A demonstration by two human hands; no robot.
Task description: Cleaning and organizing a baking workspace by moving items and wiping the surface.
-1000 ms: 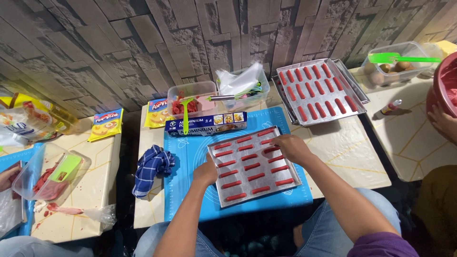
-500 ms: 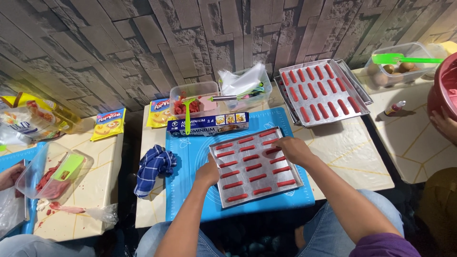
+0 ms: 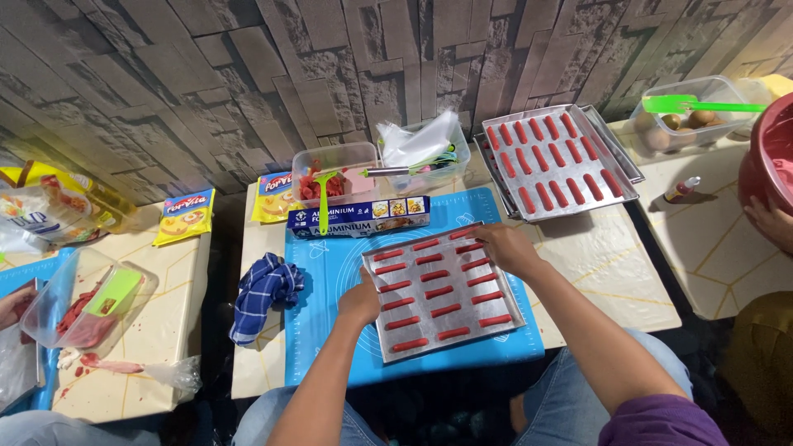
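The flat rectangular metal baking tray (image 3: 442, 291) lies tilted on the blue silicone mat (image 3: 330, 272), at the middle of the low table. It carries three columns of short red dough sticks (image 3: 438, 292), smooth and rounded, evenly spaced; by my judgement the tray is full, with no room for another row. The left hand (image 3: 360, 301) grips the tray's edge at nine o'clock, thumb on top, fingers closed on the rim. The right hand (image 3: 505, 247) clasps the corner at one o'clock, fingers curled over it.

At one o'clock from this tray a second filled metal tray (image 3: 555, 163) rests on a stack of others. At eleven o'clock lies a long blue foil box (image 3: 359, 218), behind it a clear plastic tub with red dough and a green spatula (image 3: 330, 183). At nine o'clock sits a crumpled blue checked cloth (image 3: 263, 294), soft and folded.
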